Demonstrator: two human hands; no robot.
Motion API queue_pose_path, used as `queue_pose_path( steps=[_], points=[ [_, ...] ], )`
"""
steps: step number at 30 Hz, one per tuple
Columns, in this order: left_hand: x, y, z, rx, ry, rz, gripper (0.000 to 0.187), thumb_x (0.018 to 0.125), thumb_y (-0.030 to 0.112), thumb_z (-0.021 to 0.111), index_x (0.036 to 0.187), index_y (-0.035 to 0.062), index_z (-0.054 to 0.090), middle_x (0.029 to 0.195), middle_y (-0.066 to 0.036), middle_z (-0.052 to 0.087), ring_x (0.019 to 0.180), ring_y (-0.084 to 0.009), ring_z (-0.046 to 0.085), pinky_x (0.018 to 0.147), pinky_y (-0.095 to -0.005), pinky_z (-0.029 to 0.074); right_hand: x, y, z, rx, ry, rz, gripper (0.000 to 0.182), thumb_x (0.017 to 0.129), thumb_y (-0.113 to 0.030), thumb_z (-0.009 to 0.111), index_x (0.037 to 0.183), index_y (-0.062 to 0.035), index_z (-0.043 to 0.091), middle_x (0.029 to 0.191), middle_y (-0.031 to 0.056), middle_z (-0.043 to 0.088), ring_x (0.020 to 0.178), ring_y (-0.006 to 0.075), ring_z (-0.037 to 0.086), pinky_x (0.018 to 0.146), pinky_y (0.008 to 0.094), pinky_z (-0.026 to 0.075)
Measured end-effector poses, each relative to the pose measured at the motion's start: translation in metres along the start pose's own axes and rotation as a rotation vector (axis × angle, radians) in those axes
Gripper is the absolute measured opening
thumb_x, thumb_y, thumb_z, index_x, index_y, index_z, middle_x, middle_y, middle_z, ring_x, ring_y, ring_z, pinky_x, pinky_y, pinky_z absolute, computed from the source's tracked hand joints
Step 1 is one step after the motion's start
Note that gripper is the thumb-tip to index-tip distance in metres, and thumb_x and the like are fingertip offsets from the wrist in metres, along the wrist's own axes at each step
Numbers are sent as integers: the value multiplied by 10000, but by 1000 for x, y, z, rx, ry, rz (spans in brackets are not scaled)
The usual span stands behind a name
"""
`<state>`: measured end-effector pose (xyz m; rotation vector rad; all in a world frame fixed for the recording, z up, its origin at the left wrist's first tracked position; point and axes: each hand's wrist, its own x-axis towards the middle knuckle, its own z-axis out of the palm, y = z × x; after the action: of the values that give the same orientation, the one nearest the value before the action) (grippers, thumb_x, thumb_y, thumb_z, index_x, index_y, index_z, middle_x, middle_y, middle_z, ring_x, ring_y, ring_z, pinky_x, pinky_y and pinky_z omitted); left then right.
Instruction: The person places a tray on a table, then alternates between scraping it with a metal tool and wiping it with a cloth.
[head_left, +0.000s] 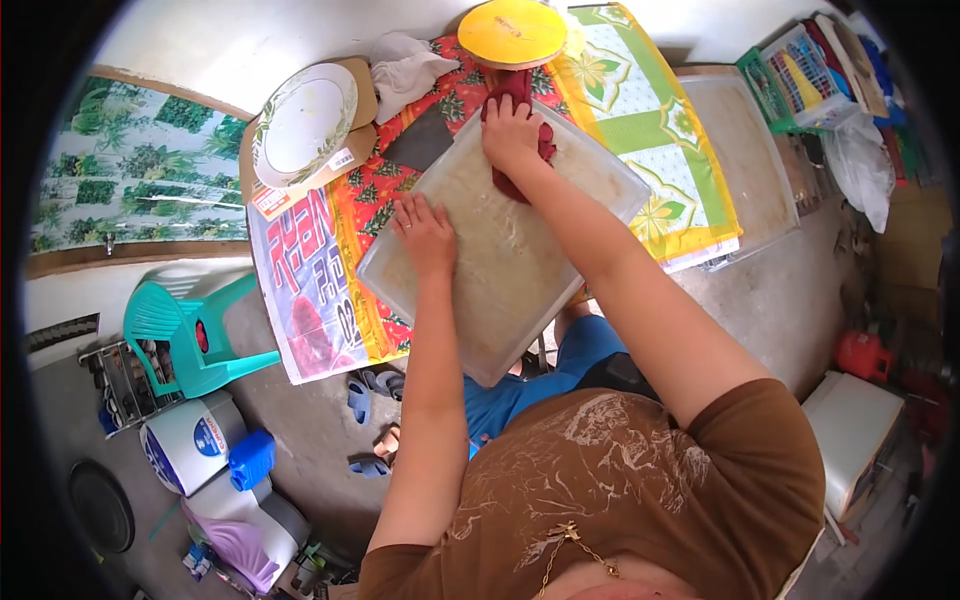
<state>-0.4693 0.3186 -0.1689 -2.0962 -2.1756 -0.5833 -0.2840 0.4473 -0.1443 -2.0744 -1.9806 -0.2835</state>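
Observation:
A large translucent plastic lid or shallow tray (pixel 530 270) with a raised rim lies at an angle across the table, its near corner jutting past the edge towards my lap. My left hand (pixel 427 235) rests flat near its left side, fingers stretched out and a ring on one of them. Near the far corner, my right hand (pixel 510 132) presses a crumpled dark red cloth (pixel 545 142) against the surface, fingers bent over it. Part of the cloth is hidden under the palm.
A yellow round disc (pixel 511 32) stands behind the far corner. White plates (pixel 305 125) in cardboard and a white cloth (pixel 405 75) lie at the back left. A green chair (pixel 190 335) stands left; a basket (pixel 800 75) and similar panel (pixel 740 140) are right.

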Motion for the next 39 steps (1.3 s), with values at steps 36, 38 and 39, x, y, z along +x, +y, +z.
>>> queue_pose_path(
  steps=[36,38,39],
  points=[
    [-60,-11,-106,-45,-156,-366,695,917,508,551,1472,119,397,1511,-163,398,1417,-339,329,1109,-643,219,-166,176,-209,574,-214,121,586,893,-448,602,1409,-187,501,1151,181,668,1035,371,649,877,448,518],
    [-87,-30,-83,-39,-55,-496,715,926,521,535,1480,98,378,1529,-168,373,1430,-340,311,1110,-656,203,-149,147,-183,586,-54,6,588,885,-425,623,1400,-167,507,1199,193,640,1048,382,637,881,446,517],
    [-99,-39,-71,-21,-2,-568,712,935,521,523,1477,84,377,1537,-175,361,1437,-341,303,1110,-664,192,-142,126,-178,549,-101,-15,584,879,-409,633,1395,-163,510,1224,189,620,1054,386,631,879,449,518]
  ],
)
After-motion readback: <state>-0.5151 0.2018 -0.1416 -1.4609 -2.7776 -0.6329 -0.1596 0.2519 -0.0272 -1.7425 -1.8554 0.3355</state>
